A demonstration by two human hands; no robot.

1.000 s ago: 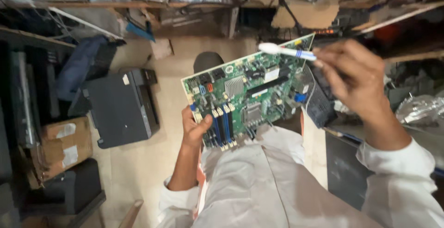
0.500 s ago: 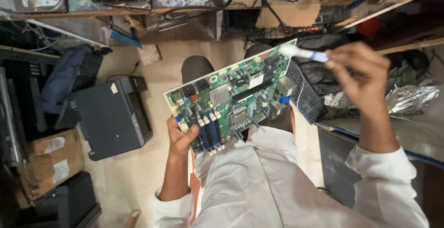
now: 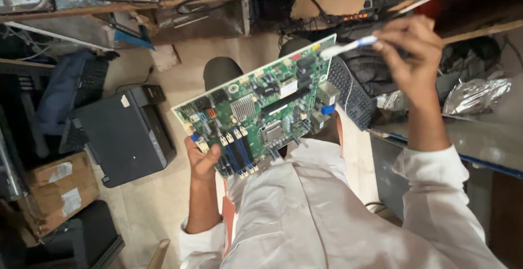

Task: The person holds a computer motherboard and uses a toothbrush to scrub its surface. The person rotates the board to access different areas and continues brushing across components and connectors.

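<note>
1. Beige floor [image 3: 180,203] below, crowded with a black printer [image 3: 122,135], a taped cardboard box [image 3: 57,190] and dark cases along the left edge.
2. Cluttered wooden shelf [image 3: 81,10] across the top, strung with cables; black keyboard [image 3: 351,92] and crinkled silver bag [image 3: 474,94] beside a grey bench [image 3: 485,141] at right.
3. Green circuit board [image 3: 261,108] held tilted in mid-air above a white-clothed lap, at picture centre.
4. Left hand [image 3: 202,157]: grip pinching the board's lower left corner, thumb on top.
5. Right hand [image 3: 411,53]: grip closed on a white-and-blue brush [image 3: 348,46], tip at the board's upper right corner.
6. Since half a second ago: board about as tilted, brush hand slightly higher, view shifted a little.
</note>
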